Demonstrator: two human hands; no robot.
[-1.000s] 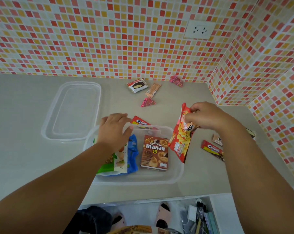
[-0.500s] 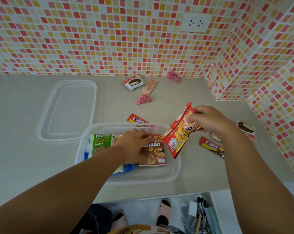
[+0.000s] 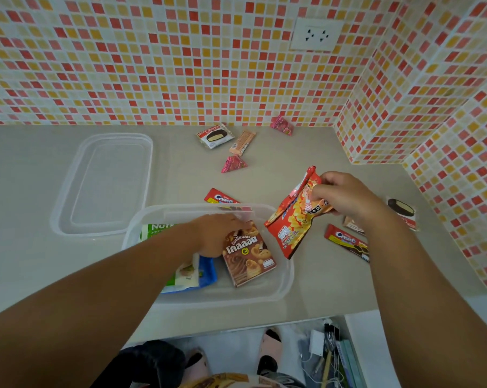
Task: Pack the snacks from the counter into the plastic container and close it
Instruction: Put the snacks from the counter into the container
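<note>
Plastic container [image 3: 288, 273] sits open on the bench [image 3: 29, 247] near its front edge, holding a brown biscuit box [image 3: 249, 254], a green nut pack [image 3: 155, 228] and a blue packet [image 3: 208, 271]. Left hand [image 3: 218, 233] lies flat, fingers spread, on the box's top end, probably pressing it aside to free space; nothing pinched. Right hand [image 3: 345, 198] has its grip closed on the top of a red chip bag [image 3: 294, 224], which hangs tilted over the container's right rim, likely so it slides in beside the box. Lid [image 3: 108, 183] lies flat, left of the left hand. Beyond both hands lie small wrapped snacks; cream-biscuit packs [image 3: 345, 242] sit under the right wrist, unpacked.
</note>
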